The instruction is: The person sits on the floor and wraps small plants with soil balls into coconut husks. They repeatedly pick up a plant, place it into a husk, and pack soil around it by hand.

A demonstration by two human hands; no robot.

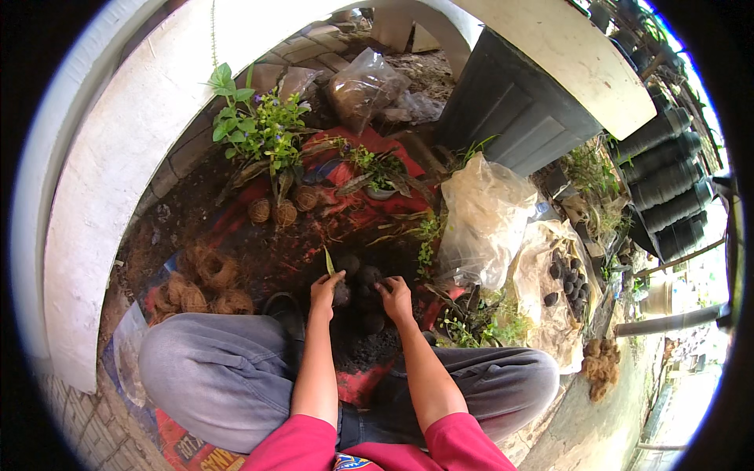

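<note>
My left hand [324,292] grips a dark, soil-covered ball [340,294] at its side. A narrow yellow-green leaf [328,261] stands up at its fingertips; whether it grows from the ball I cannot tell. Across from it, my right hand [396,296] has bent fingers against the edge of the heaped dark soil balls [369,275]. Shadow hides whether those fingers hold one. Several such balls lie between and beyond the hands, one more [370,324] sitting nearer to me on loose black soil [360,350].
Brown coconut-fibre clumps [203,279] lie left, with fibre-wrapped balls [285,213] beyond. A flowering plant [268,126] stands behind them. On the right are a filled clear plastic bag [486,218], small dark lumps [570,281] on plastic sheeting [545,329], and a dark panelled board [518,100].
</note>
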